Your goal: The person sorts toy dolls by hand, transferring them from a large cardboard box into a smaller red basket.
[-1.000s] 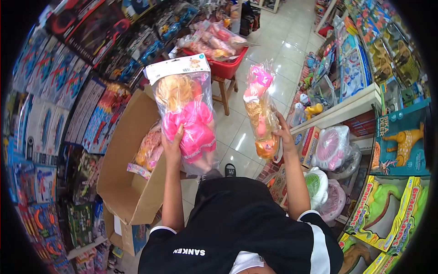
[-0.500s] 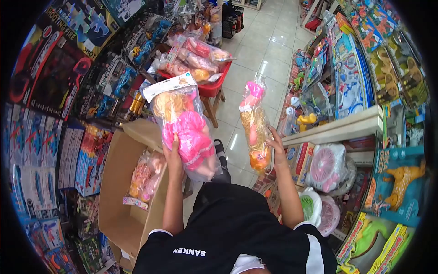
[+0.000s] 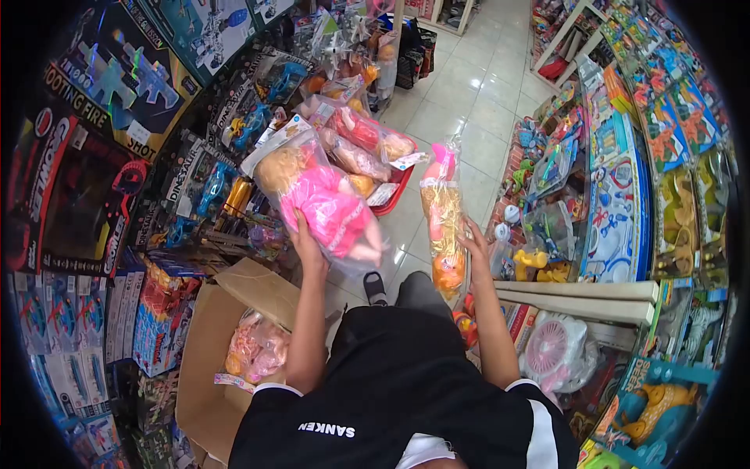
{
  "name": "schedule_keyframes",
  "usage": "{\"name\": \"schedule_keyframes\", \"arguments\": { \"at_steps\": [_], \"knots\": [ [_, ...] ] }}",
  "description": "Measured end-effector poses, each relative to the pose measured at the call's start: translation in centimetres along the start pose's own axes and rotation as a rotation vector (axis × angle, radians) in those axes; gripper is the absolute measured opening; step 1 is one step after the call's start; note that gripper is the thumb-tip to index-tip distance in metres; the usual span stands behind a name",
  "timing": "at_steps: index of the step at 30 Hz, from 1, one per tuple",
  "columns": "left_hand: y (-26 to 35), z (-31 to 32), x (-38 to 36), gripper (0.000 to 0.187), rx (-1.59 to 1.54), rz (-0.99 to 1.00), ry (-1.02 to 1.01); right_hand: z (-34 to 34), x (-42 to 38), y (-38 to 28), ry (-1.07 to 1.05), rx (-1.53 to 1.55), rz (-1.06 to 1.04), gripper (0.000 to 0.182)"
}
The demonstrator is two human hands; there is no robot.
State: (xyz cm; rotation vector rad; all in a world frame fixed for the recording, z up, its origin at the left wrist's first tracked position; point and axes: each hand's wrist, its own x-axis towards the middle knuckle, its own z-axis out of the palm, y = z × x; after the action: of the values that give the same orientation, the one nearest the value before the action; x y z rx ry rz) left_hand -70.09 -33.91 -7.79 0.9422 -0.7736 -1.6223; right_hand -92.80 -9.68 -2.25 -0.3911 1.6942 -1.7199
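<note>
My left hand [image 3: 307, 248] is closed around the edge of a bagged doll [image 3: 324, 195] in a bright pink dress. The doll's blond head points to the upper left and its bare legs to the lower right, over the red basket's near side. In my right hand [image 3: 477, 252] is a slimmer bagged doll [image 3: 443, 211] with gold clothing, a pink top end and orange at its lower end. It hangs roughly upright, apart from the first doll. Clear plastic partly blurs both dolls.
A red basket [image 3: 394, 191] of bagged dolls stands ahead. An open cardboard box [image 3: 205, 367] with bagged dolls [image 3: 258, 348] is at lower left. Toy shelves line both sides of the tiled aisle [image 3: 461, 94]. A white shelf edge [image 3: 578, 291] juts in near my right arm.
The view has shifted, so the cardboard box and shelves sit lower. The pink-dressed doll has tilted, its legs swinging right and up. Both hands keep their holds.
</note>
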Motion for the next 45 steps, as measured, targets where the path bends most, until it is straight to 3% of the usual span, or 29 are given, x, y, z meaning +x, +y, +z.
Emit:
{"name": "schedule_keyframes", "arguments": {
  "at_steps": [5,9,10,11,13,17,19,21,24,27,32,35,38,40,45],
  "knots": [
    [-4.6,2.4,5.6,0.072,-0.196,-0.089,-0.062,1.0,8.4,-3.3,-0.099,-0.096,-0.068,0.059],
    [-10.8,1.6,10.2,0.074,-0.069,-0.083,0.025,2.8,14.8,-6.0,-0.222,-0.137,-0.173,0.058],
    [-11.4,2.6,10.1,0.076,0.36,-0.036,0.239,3.3,16.4,-6.7,-0.251,-0.156,-0.18,0.057],
    [-11.8,3.3,10.1,0.076,0.356,-0.031,0.255,3.8,17.7,-7.4,-0.269,-0.158,-0.179,0.057],
    [-11.5,4.8,10.2,0.074,0.761,0.152,0.423,5.6,19.7,-9.5,-0.347,-0.185,-0.19,0.057],
    [-10.2,6.4,9.9,0.068,0.853,0.186,0.593,8.8,24.9,-10.0,-0.486,-0.193,-0.217,0.056],
    [-10.0,6.8,9.5,0.062,0.876,0.388,0.541,10.7,27.1,-9.9,-0.621,-0.236,-0.196,0.055],
    [-9.8,6.8,9.3,0.061,0.924,0.359,0.532,12.4,28.9,-8.7,-0.706,-0.168,-0.072,0.053],
    [-10.2,6.2,9.6,0.057,0.991,0.348,0.515,15.2,31.8,-5.5,-0.844,-0.745,-0.421,0.059],
    [-11.5,5.6,10.0,0.055,0.93,0.32,0.57,17.5,32.1,-4.5,-0.916,-0.894,-0.525,0.063],
    [-12.6,7.0,10.4,0.053,0.727,0.221,0.633,18.6,33.5,-4.4,-1.036,-0.876,-0.547,0.065],
    [-13.2,7.3,10.6,0.053,0.777,0.191,0.656,18.8,33.6,-2.6,-0.885,-0.941,-0.687,0.069],
    [-13.0,6.9,10.3,0.052,0.854,0.227,0.615,18.7,34.0,-1.3,-0.864,-1.072,-0.635,0.069],
    [-13.4,6.2,10.3,0.051,0.906,0.273,0.587,18.2,34.3,0.7,-0.922,-0.924,-0.457,0.065],
    [-12.9,5.7,10.6,0.047,0.955,0.258,0.543,18.1,35.4,3.9,-0.923,-0.826,-0.493,0.064]
  ]
}}
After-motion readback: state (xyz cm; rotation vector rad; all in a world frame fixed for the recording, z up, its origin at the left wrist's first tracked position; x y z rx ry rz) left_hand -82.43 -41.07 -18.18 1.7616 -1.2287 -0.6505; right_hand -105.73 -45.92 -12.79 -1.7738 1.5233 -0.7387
